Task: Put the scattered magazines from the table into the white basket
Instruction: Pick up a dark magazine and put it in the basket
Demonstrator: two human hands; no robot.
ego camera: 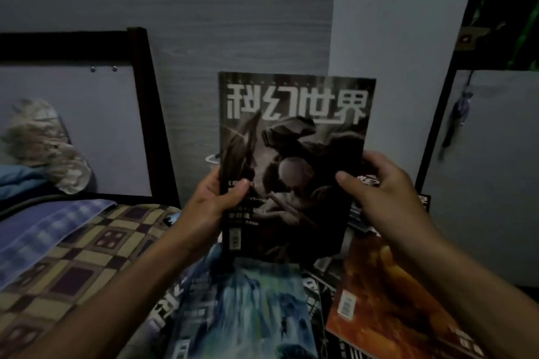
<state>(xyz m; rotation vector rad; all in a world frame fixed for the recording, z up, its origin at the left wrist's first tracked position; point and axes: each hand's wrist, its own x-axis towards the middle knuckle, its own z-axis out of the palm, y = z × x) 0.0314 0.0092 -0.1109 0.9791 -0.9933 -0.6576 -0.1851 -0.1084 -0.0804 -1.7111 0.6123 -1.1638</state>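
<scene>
Two hands, left hand (217, 198) & right hand (376, 183), gripped a dark magazine (294, 160) upright above more magazines (250, 309) strewn on the dim tabletop, w/ checkered bedding (87, 251) at left, grey wall (393, 23) behind.

head view | worn on head | faces forward and down | close over magazine (294, 166) held before wall (393, 38)

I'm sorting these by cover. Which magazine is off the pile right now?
The dark magazine with big white title letters: both hands hold it upright, left hand, right hand. The blue and orange ones lie flat.
</scene>
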